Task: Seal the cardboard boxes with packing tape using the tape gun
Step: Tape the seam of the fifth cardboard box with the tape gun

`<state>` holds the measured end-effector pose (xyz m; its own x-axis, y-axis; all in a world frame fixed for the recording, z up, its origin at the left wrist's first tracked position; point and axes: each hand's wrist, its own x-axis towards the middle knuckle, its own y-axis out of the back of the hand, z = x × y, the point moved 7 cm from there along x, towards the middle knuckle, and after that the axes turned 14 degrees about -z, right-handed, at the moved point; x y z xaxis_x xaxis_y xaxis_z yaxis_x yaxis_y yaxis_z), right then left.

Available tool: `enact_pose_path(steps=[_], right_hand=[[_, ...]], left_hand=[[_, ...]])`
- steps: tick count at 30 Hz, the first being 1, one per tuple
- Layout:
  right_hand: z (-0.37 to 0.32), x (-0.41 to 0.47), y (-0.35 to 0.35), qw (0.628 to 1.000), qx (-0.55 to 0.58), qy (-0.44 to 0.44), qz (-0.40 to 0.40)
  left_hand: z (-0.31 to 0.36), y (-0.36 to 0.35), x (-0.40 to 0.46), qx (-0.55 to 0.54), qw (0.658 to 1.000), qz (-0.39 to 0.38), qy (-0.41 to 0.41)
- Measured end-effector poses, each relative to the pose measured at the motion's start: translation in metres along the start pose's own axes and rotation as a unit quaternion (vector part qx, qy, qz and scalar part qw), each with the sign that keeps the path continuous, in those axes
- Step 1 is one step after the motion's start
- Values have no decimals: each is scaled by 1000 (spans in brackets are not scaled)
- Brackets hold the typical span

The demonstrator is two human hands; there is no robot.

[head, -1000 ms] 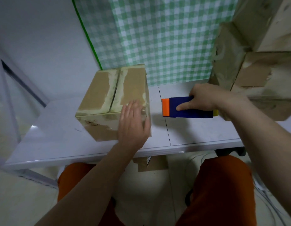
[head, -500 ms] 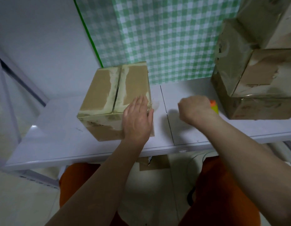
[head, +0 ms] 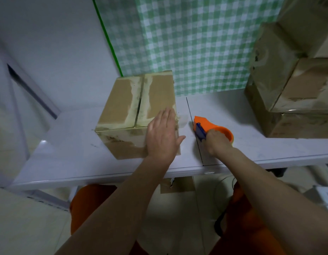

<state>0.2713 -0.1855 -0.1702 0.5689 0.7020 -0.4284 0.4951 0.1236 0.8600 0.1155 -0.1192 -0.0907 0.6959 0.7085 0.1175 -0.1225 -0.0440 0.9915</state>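
A brown cardboard box (head: 130, 103) stands on the white table (head: 251, 146), its top flaps closed along a centre seam edged with old tape marks. My left hand (head: 164, 137) lies flat, fingers spread, on the box's near right corner. Just right of the box, my right hand (head: 217, 142) grips the orange and blue tape gun (head: 205, 126), whose orange nose points toward the box, close above the table. The tape roll is mostly hidden behind my fist.
A stack of taped cardboard boxes (head: 295, 85) fills the table's right side. A green checked cloth (head: 192, 43) hangs behind. The table's front edge runs across just below my wrists; my orange-clad legs and a cardboard scrap (head: 177, 184) are underneath.
My right hand has brought the tape gun from beside the box stack leftward, turned so its orange nose points toward the box. My left hand has slid slightly up onto the box top.
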Motion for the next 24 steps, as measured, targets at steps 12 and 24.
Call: enact_pose_path(steps=[12,24], right_hand=[[-109,-99,0,857,356,312,206],[-115,-57,6,855,477,184,85]], left_hand=[[-23,-2,-20,72,997,18,23],[-28,-11,-20,108,994,-3,-30]])
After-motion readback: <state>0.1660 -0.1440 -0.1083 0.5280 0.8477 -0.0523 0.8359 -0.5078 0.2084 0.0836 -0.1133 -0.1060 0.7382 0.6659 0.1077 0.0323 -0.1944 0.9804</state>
